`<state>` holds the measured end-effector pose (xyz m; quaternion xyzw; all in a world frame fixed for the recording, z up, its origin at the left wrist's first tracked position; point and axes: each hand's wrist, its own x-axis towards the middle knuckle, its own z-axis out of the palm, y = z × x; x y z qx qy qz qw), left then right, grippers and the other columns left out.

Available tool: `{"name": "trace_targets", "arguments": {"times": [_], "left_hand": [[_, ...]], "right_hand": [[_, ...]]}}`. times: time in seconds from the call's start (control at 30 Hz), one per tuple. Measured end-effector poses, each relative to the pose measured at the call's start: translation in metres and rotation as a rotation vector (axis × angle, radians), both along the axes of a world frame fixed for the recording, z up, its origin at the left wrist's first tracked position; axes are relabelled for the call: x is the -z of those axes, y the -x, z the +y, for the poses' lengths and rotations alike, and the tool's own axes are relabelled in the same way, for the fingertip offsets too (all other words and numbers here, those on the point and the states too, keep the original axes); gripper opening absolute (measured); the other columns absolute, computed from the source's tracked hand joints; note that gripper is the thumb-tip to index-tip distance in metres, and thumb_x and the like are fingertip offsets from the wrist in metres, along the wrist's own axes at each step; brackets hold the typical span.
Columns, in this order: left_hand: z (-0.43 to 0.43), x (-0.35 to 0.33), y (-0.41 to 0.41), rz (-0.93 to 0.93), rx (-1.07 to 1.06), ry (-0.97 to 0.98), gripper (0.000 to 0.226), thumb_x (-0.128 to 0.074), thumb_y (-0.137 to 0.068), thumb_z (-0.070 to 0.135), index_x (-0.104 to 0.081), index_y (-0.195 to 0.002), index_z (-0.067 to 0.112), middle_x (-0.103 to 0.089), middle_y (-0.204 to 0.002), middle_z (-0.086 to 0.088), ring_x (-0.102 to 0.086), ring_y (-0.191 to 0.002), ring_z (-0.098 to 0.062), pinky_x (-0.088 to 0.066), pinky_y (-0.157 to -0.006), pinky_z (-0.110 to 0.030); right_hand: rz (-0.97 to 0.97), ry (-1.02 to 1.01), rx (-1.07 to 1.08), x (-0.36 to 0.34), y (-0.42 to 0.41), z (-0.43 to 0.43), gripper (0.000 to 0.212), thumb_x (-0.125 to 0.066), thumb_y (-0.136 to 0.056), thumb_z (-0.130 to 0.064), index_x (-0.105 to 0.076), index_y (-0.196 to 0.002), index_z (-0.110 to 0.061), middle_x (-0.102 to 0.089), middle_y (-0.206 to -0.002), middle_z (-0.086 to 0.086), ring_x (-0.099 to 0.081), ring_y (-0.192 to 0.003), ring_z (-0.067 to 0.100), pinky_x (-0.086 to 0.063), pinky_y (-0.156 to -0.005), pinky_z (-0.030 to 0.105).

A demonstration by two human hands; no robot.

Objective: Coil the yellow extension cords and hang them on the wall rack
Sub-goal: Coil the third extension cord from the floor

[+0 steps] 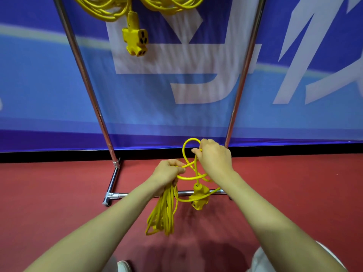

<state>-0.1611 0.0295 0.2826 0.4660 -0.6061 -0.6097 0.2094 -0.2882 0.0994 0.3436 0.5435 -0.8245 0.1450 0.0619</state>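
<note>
Fingers (197, 152) of your right hand (214, 157) pinch the loose loop (184, 148) above the rack base bar (137, 194); your left hand (167, 173) grips the coil (162, 213), which hangs lengthwise past it.

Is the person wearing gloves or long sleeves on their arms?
No. The left hand and the right hand have no gloves, and no rings or watch show. No sleeve shows anywhere, right up to the picture's edge.
</note>
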Motion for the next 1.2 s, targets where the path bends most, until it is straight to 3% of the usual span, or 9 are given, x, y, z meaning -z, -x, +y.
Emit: {"name": "trace_targets", "arguments": {"times": [0.23, 0.37, 0.53, 0.63, 0.7, 0.77, 0.9, 1.07, 1.2], "left_hand": [[0.01, -0.007, -0.002, 0.068, 0.019, -0.145, 0.011, -0.054, -0.086, -0.002, -0.061, -0.087, 0.007, -0.045, -0.059, -0.006, -0.037, -0.038, -0.009, -0.033, -0.038, -0.017], [0.003, -0.005, -0.001, 0.092, -0.046, -0.131, 0.015, -0.055, -0.088, -0.002, -0.061, -0.079, 0.008, -0.046, -0.055, -0.006, -0.036, -0.036, -0.009, -0.031, -0.036, -0.017], [-0.007, 0.004, -0.006, 0.062, -0.091, -0.132, 0.019, -0.055, -0.09, -0.004, -0.065, -0.095, 0.012, -0.052, -0.05, -0.002, -0.039, -0.034, -0.009, -0.031, -0.035, -0.015], [-0.012, 0.012, -0.012, 0.062, -0.003, -0.106, 0.042, -0.066, -0.084, -0.001, -0.062, -0.12, 0.02, -0.059, -0.072, -0.004, -0.048, -0.05, -0.015, -0.039, -0.044, -0.021], [-0.011, 0.011, -0.016, 0.066, 0.114, -0.093, 0.047, -0.079, -0.073, 0.003, -0.067, -0.113, 0.024, -0.06, -0.093, -0.01, -0.052, -0.072, -0.025, -0.044, -0.062, -0.03], [-0.006, 0.008, -0.016, 0.057, 0.177, -0.076, 0.042, -0.082, -0.066, 0.002, -0.072, -0.1, 0.023, -0.058, -0.104, -0.009, -0.052, -0.085, -0.026, -0.043, -0.072, -0.032], [0.002, 0.002, -0.014, 0.123, 0.251, -0.184, 0.031, -0.072, -0.073, -0.008, -0.073, -0.095, 0.014, -0.056, -0.085, -0.013, -0.057, -0.066, -0.023, -0.051, -0.064, -0.031], [0.014, -0.004, -0.008, 0.073, 0.265, -0.153, 0.036, -0.091, -0.056, 0.02, -0.075, -0.089, 0.017, -0.06, -0.082, -0.013, -0.052, -0.072, -0.025, -0.041, -0.063, -0.029], [0.016, -0.004, -0.002, 0.039, 0.199, -0.111, 0.035, -0.084, -0.07, 0.011, -0.07, -0.102, 0.008, -0.062, -0.072, -0.007, -0.055, -0.06, -0.019, -0.045, -0.055, -0.025]], "right_hand": [[-0.052, -0.087, 0.028, 0.003, 0.01, -0.003, 0.038, -0.045, -0.097, -0.042, -0.055, -0.11, -0.008, -0.061, -0.114, 0.01, -0.059, -0.107, 0.033, -0.044, -0.078, 0.037], [-0.321, 0.036, -0.013, -0.004, 0.012, 0.0, 0.03, -0.053, -0.094, -0.042, -0.059, -0.091, -0.013, -0.064, -0.101, 0.008, -0.057, -0.101, 0.029, -0.041, -0.077, 0.037], [-0.834, 0.321, -0.091, -0.018, 0.029, 0.003, 0.024, -0.06, -0.091, -0.03, -0.057, -0.071, -0.018, -0.058, -0.057, 0.0, -0.056, -0.05, 0.007, -0.048, -0.063, 0.029], [-1.185, 0.409, -0.199, -0.022, 0.026, 0.002, 0.021, -0.057, -0.094, -0.02, -0.058, -0.074, -0.014, -0.062, -0.066, 0.002, -0.066, -0.061, 0.01, -0.055, -0.068, 0.028], [-1.327, 0.405, -0.262, -0.026, 0.023, 0.002, 0.02, -0.054, -0.096, -0.019, -0.056, -0.077, -0.013, -0.057, -0.072, 0.004, -0.069, -0.069, 0.011, -0.056, -0.075, 0.026], [-1.365, 0.386, -0.273, -0.028, 0.02, 0.003, 0.02, -0.053, -0.097, -0.02, -0.054, -0.078, -0.013, -0.051, -0.072, 0.003, -0.069, -0.07, 0.01, -0.055, -0.077, 0.024], [-1.43, 0.41, -0.22, -0.027, 0.022, 0.004, 0.023, -0.051, -0.097, -0.021, -0.052, -0.076, -0.013, -0.048, -0.071, 0.002, -0.068, -0.07, 0.01, -0.055, -0.083, 0.03], [-1.491, 0.482, -0.229, -0.03, 0.024, 0.006, 0.022, -0.051, -0.097, -0.02, -0.054, -0.078, -0.011, -0.047, -0.069, 0.002, -0.067, -0.068, 0.011, -0.054, -0.089, 0.034], [-1.01, 0.458, -0.122, -0.027, 0.034, 0.005, 0.022, -0.054, -0.096, -0.025, -0.057, -0.076, -0.017, -0.063, -0.076, 0.004, -0.067, -0.074, 0.017, -0.054, -0.084, 0.042]]}}
